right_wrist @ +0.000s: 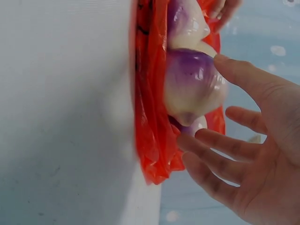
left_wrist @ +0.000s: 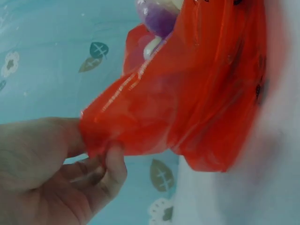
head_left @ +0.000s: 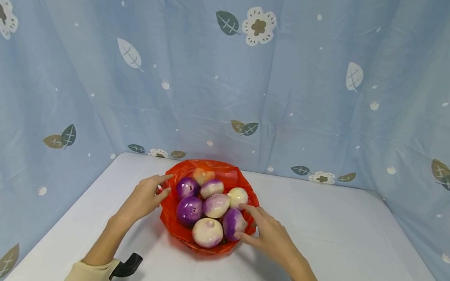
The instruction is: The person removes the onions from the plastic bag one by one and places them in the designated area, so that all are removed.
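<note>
A red plastic bag (head_left: 170, 222) lies spread on the table, its mouth rolled wide around several glossy onions. Some are mostly purple, like the purple onion (head_left: 190, 211); others are pale, like the white onion (head_left: 207, 232) at the front. At the bag's left side my left hand (head_left: 142, 200) pinches the rim between thumb and fingers; in the left wrist view the film is pulled outward. My right hand (head_left: 271, 234) is at the right side, fingers spread. Its thumb tip is right at a purple-and-white onion (right_wrist: 193, 84) in the right wrist view, and the fingers reach past the onion's pointed end.
The white table (head_left: 320, 236) extends on both sides of the bag. Behind and beside it hangs a blue curtain (head_left: 197, 90) printed with leaves and flowers. A black strap piece (head_left: 129, 265) sits on the left wrist near a cream sleeve (head_left: 91, 274).
</note>
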A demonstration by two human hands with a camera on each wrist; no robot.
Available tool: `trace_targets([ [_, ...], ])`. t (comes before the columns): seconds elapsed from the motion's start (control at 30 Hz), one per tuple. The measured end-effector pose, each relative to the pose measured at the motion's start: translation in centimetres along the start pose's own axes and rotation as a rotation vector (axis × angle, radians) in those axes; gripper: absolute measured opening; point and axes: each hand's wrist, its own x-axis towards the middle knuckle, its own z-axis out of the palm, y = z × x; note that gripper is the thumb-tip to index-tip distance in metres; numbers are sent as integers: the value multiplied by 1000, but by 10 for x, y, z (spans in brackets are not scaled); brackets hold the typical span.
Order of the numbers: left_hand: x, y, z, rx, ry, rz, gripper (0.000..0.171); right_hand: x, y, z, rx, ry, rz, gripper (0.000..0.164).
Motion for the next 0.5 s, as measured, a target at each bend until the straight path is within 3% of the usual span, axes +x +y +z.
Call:
trace_targets([
  [0.27,1,-22,10,-317,-49,-64,47,-2,1,7,-40,5,-76,68],
  [0.5,1,-33,10,-616,-109,-200,55,-3,-1,10,-99,46,-105,67],
])
